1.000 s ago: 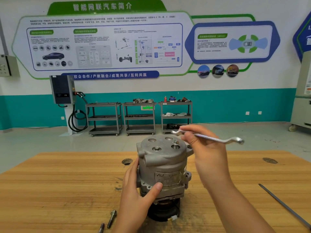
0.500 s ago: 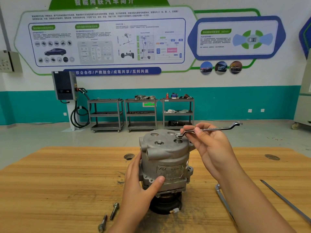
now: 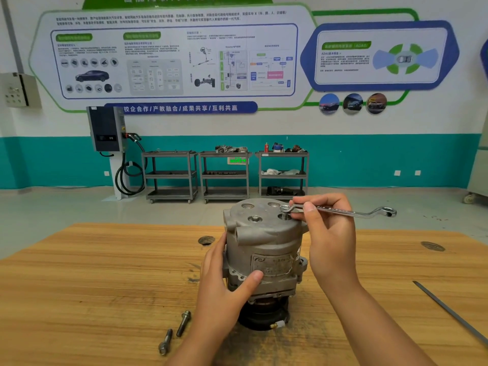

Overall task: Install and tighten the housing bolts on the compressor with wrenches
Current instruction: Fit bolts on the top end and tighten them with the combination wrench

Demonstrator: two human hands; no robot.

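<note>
The wrench (image 3: 351,213), held clear above the housing one second earlier, is now lowered, and its ring end is seated over the head of the bolt (image 3: 284,215) at the right of the top face of the compressor (image 3: 264,249), which is stood upright on the table (image 3: 92,286) at frame centre; the shank is pinched near the ring end by the curled fingers of the right hand (image 3: 330,233); the housing is clasped low on its side by the left hand (image 3: 224,286), thumb across the label; thread is seen under the bolt head, so this bolt is judged engaged but not run down; two loose bolts (image 3: 183,323) are laid at lower centre-left, judged not yet installed.
</note>
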